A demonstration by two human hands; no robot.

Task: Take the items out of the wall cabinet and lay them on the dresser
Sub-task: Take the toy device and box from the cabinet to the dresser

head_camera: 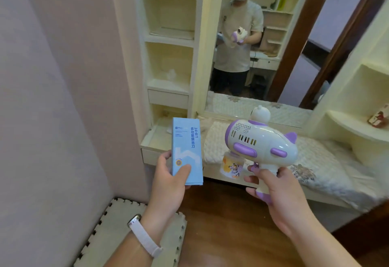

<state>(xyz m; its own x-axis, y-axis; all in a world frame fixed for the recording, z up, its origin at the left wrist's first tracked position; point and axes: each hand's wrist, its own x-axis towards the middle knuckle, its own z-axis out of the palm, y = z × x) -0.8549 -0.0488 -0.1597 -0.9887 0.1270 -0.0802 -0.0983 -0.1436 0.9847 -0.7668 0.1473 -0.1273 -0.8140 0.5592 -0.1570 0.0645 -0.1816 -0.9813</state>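
Note:
My left hand (pixel 170 179) grips a flat light-blue box (pixel 187 146) by its lower end, thumb on the front, holding it upright in front of the dresser. My right hand (pixel 273 184) holds a white and purple toy bubble gun (pixel 260 140) by its handle, with a small printed bottle (pixel 230 166) hanging under its barrel. Both items hover just before the cream dresser top (pixel 328 161), which is covered by a white quilted cloth. The open wall cabinet shelves (pixel 170 35) stand at the left of the mirror.
A large mirror (pixel 273 45) above the dresser reflects a person. Curved cream shelves on the right carry a small red and white object (pixel 379 118). A pale figurine (pixel 171 75) sits in the left cabinet. A foam puzzle mat (pixel 117 224) lies on the wooden floor.

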